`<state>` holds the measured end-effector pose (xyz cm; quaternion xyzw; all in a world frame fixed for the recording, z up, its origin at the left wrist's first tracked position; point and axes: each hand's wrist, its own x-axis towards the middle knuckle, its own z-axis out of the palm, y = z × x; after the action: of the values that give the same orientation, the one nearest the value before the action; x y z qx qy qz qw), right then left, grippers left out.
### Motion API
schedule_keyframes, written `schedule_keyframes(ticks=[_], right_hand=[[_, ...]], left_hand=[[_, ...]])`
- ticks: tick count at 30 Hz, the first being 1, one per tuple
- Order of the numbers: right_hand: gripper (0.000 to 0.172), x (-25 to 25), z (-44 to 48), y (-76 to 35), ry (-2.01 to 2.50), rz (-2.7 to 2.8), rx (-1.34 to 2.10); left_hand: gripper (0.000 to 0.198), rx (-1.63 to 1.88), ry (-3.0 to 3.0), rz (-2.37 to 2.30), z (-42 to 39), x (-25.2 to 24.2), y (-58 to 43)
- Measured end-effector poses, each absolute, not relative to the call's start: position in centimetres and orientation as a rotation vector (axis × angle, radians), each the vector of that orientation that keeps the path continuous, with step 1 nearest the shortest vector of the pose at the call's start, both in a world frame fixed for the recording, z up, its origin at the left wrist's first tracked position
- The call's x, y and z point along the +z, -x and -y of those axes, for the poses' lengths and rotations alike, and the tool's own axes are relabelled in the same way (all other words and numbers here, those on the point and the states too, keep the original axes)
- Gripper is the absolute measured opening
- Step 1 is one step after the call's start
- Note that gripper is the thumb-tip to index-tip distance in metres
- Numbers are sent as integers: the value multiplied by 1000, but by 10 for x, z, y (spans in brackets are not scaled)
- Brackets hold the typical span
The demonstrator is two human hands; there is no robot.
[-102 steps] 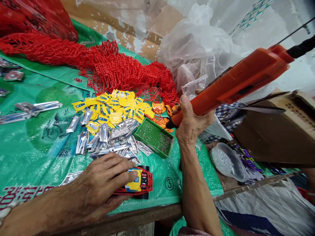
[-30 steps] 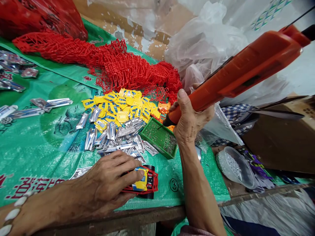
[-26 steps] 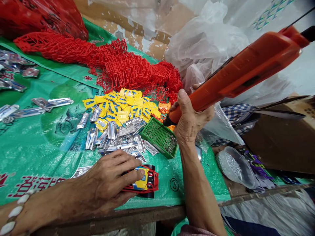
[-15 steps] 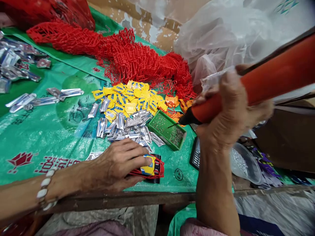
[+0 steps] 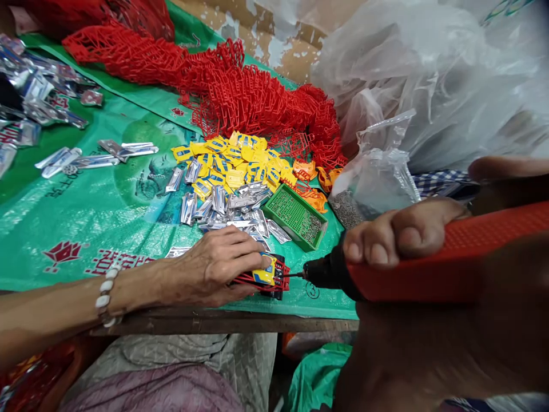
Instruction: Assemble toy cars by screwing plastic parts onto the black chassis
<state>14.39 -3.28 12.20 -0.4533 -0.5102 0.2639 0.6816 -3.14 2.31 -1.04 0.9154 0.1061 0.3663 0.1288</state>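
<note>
My left hand [image 5: 223, 266] is closed over a toy car [image 5: 265, 271] with a yellow-and-blue top panel, a red frame and black wheels, pressing it on the green sheet near the table's front edge. A finger rests on the yellow panel, and the hand hides the car's other end. My right hand [image 5: 412, 234] grips a red electric screwdriver [image 5: 454, 257], held almost level. Its thin bit points left and reaches the uncovered end of the car; whether a screw sits there is too small to tell. Behind the car stands a green tray [image 5: 269, 213] of small screws.
Yellow panels [image 5: 234, 160] and silver parts [image 5: 218, 200] lie heaped beyond my left hand. A long pile of red frames [image 5: 240, 97] stretches across the back. Clear plastic bags [image 5: 386, 166] are at the right, orange parts [image 5: 315, 197] beside the tray.
My right hand has brought the screwdriver down from over the screw tray to the car, its bit now at the car's end. The left hand keeps its hold on the car.
</note>
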Motion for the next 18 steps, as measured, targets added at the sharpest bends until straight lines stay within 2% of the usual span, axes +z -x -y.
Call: schedule_keyframes(ticks=[3,10,18], right_hand=[[32,122,34,-138,992,1117,562],[23,120,35,-137,973,1034,609],[32,118,36,-135,1017,1039,661]], left_hand=[[26,1034,-2682,-309,-23,-6,32],[24,1023,-2686,-318,-22,-6,31],[24,1045,-2705,-311,-23,-6,31]])
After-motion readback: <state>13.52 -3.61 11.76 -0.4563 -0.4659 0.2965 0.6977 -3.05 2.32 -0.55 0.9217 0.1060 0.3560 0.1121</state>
